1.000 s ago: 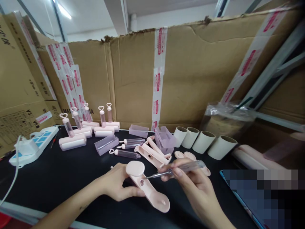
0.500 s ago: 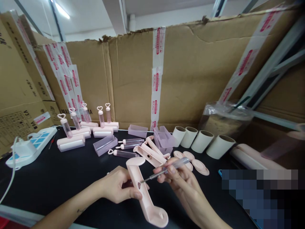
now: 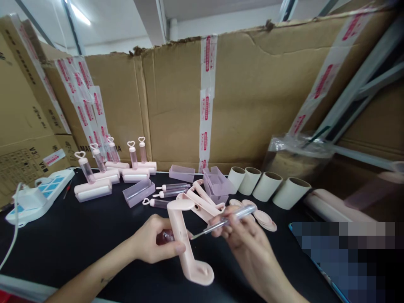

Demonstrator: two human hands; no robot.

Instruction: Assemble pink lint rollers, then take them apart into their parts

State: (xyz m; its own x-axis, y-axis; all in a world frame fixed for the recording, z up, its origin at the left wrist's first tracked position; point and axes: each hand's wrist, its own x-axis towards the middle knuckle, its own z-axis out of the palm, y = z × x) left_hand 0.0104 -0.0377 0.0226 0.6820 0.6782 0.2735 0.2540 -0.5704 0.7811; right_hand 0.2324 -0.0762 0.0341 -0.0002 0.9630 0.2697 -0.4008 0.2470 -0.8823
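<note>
My left hand (image 3: 156,240) is closed around a pink plastic roller frame (image 3: 184,242), its long hollow side tilted toward me and rounded ends at top and bottom. A translucent purplish handle piece (image 3: 166,237) shows inside the curl of the same hand, behind the frame. In my right hand (image 3: 241,235) is a screwdriver (image 3: 235,216) with a clear handle, its thin shaft pointing left. The tip lies beside the frame's right edge; whether it touches cannot be told. Behind them lie more pink frames (image 3: 205,206) and purple handles with heart-shaped ends (image 3: 172,193).
Assembled lint rollers (image 3: 93,190) stand at the back left beside a power strip (image 3: 41,198). Purple translucent covers (image 3: 217,183), cardboard-cored white rolls (image 3: 292,193) and pink discs (image 3: 265,219) lie toward the right. A cardboard wall (image 3: 170,105) bounds the table.
The screwdriver tip has come out of the frame's hollow to its right edge. My left hand has turned and raised the frame slightly, exposing more of the purplish handle piece.
</note>
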